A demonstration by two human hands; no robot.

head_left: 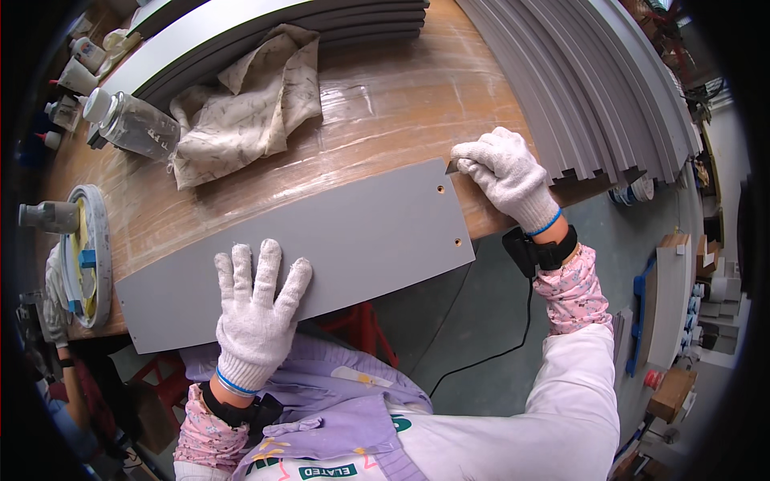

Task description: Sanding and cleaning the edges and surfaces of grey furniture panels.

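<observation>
A long grey panel lies at a slant on the wooden table, its near edge overhanging the front. Two small holes show near its right end. My left hand, in a white knit glove, rests on the panel with fingers spread. At the panel's far right corner my gloved right hand is closed on a small dark blade, which touches the end edge. Most of the blade is hidden by the fingers.
A stained cloth and a clear bottle with white cap lie beyond the panel. Grey panels are stacked at the right and back. At the left are a round tub lid and a co-worker's gloved hand.
</observation>
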